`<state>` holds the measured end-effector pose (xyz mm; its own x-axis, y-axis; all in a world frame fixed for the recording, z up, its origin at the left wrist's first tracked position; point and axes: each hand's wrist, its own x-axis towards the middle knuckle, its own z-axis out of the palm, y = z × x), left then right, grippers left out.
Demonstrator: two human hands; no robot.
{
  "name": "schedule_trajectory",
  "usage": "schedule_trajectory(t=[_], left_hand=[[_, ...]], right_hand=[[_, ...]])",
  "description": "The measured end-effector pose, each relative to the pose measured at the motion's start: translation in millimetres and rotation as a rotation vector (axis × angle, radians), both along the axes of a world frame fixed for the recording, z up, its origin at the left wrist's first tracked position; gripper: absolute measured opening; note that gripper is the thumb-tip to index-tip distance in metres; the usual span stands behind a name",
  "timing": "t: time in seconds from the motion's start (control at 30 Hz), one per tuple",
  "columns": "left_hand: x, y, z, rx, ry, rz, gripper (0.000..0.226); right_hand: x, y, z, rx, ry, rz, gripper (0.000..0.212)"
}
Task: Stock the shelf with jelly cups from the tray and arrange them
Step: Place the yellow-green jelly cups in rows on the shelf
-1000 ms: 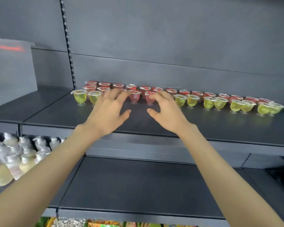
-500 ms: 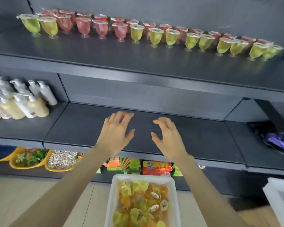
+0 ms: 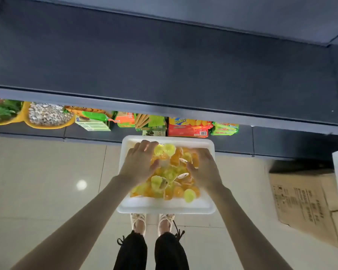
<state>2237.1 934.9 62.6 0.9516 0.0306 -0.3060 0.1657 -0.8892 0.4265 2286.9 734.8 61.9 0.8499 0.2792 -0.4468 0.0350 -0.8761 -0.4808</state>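
Both hands are down in the tray: the left hand lies flat on the pile at its 9 o'clock side, fingers spread and loosely curved, and the right hand cups over the pile at 3 o'clock. Neither visibly clamps a cup; whether any sits under a palm I cannot tell.

Jelly cups fill the tray in a loose heap of yellow, green and orange, some upright, many tipped, a few showing white foil lids. They look like small thin-walled clear plastic cups with soft filling, so each is probably light and somewhat squeezable. Smooth glossy walls could slip, and the peel lids are the weak part. My judgement is that the best hold is around the cup wall just below the rim, thumb against fingers, several gathered per hand, without pressing on the foil.

The tray is white, rigid-looking, with rounded corners and a raised rim, and sits on the pale glossy floor just ahead of the person's shoes. At 12 o'clock runs a dark matte shelf, bare where it shows; snack boxes sit on the level below it. A cardboard box stands at 3 o'clock.
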Motion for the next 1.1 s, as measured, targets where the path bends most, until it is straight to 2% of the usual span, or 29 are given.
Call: schedule_trajectory(t=[0.23,0.43,0.6,0.7,0.83,0.93,1.0,1.1], left_hand=[[-32.6,-48.3,-132.0,-0.205,0.279,0.195,0.051],[-34.5,-77.5,-209.9,-0.427,0.340,0.463,0.056],[-22.5,-88.8,-243.2,-0.519,0.325,0.612,0.054],[-19.0,-88.6,-256.6,-0.487,0.345,0.623,0.054],[-18.5,-79.4,-257.9,-0.485,0.396,0.620,0.046],[-24.6,-72.8,-242.4,-0.503,0.363,0.630,0.043],[-32.6,-67.9,-228.3,-0.537,0.361,0.704,0.042],[-45.4,-62.1,-197.8,-0.676,0.392,0.867,0.039]], right_hand=[[-26.0,-26.6,-125.3,-0.013,0.229,-0.084,0.043],[-34.1,-38.0,-199.8,0.080,0.277,-0.271,0.044],[-39.9,-32.6,-242.3,0.151,0.294,-0.436,0.045],[-40.2,-23.9,-252.6,0.230,0.313,-0.571,0.044],[-36.1,-21.4,-249.6,0.278,0.342,-0.587,0.035],[-34.1,-24.4,-232.7,0.390,0.449,-0.692,0.023],[-34.8,-27.0,-215.5,0.498,0.543,-0.809,0.029],[-36.4,-31.1,-182.4,0.626,0.586,-0.888,0.035]])
